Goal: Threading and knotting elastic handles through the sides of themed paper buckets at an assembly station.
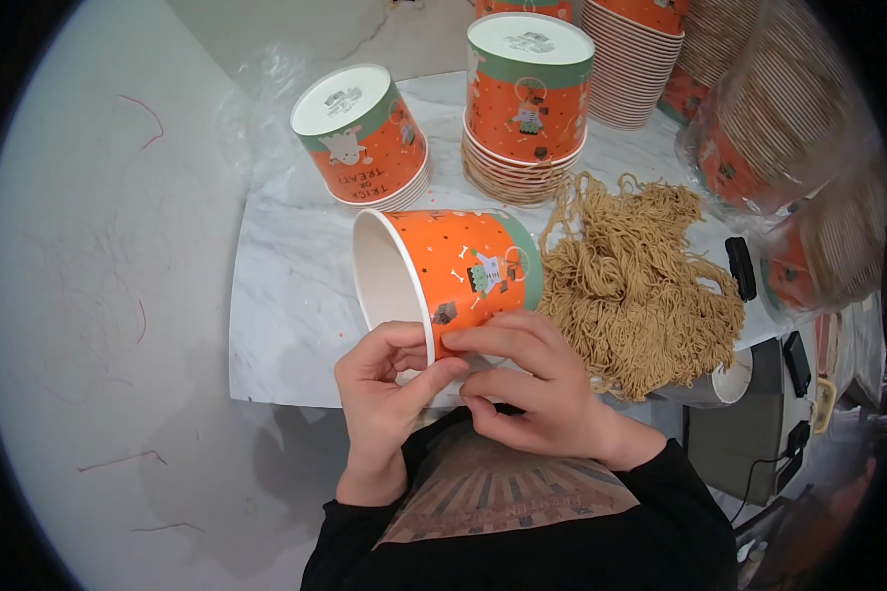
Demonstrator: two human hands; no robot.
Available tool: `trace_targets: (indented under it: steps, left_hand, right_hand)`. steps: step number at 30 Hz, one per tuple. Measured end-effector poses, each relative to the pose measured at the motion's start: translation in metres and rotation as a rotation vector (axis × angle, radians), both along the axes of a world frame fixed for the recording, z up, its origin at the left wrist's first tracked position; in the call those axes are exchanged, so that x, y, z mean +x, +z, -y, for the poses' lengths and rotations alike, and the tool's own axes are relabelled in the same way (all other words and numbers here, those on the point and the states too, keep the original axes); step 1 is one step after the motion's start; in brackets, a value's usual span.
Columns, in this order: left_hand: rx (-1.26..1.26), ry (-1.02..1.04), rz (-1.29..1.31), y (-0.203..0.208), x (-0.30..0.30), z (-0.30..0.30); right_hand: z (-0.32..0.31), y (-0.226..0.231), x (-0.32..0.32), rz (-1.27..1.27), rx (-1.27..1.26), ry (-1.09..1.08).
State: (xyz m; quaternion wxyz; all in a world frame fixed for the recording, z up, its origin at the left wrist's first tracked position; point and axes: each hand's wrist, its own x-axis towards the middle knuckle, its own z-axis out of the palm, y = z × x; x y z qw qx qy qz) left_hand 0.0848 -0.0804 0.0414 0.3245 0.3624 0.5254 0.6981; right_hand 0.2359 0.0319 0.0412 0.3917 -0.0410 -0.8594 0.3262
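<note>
The orange bucket (463, 261) lies on its side before the person, its white-rimmed mouth facing left and its green-banded base pointing right; whether its underside rests on the table (286, 305) cannot be told. The left hand (379, 394) is clamped on the lower part of the rim, its curled fingers at the mouth and its thumb outside, reaching across beneath the edge. The right hand (547, 399) meets the outer wall just right of the rim: the index fingertip touches the printed surface, while the thumb and remaining fingers are bent below it. Whether these close on anything thin cannot be determined, as the fingers cover the spot. The fingertips of both hands are near one another, with the rim's lowest point between them. A loose heap of tan cord (641, 295) lies to the right of the bucket, beyond the right hand. Behind the bucket stand a short inverted stack (365, 148) and, to its right, a taller inverted stack (530, 113) with tan cord along its lower rims. Plastic-wrapped stacks (774, 118) stand at the far right, near a black object (741, 268)
</note>
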Motion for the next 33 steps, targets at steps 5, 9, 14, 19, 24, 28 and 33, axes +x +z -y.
trace_targets:
  steps: [5,9,14,19,24,28,33]
  left_hand:
    - [0.057,-0.009,0.046,-0.007,-0.002,-0.001]
    - [0.082,0.010,0.171,-0.007,0.001,-0.003]
    - [0.043,0.000,0.106,-0.008,0.001,-0.002]
    - [0.032,0.009,0.079,-0.009,0.003,-0.002]
    - [0.026,0.030,0.084,-0.009,0.006,-0.001]
    - [-0.006,0.017,-0.050,-0.012,0.006,0.000]
    - [0.036,-0.047,0.144,-0.012,0.007,0.003]
  right_hand:
    - [-0.002,-0.004,0.002,-0.018,-0.169,0.027]
    - [-0.005,0.000,0.001,-0.021,-0.091,0.011]
    - [-0.003,-0.001,-0.001,-0.016,0.013,-0.022]
    - [0.000,-0.002,0.001,0.040,0.107,-0.049]
    - [0.003,0.001,0.002,0.092,0.137,-0.053]
    - [0.007,0.004,0.004,0.182,0.167,-0.083]
    - [0.006,0.010,0.009,0.217,0.182,-0.110]
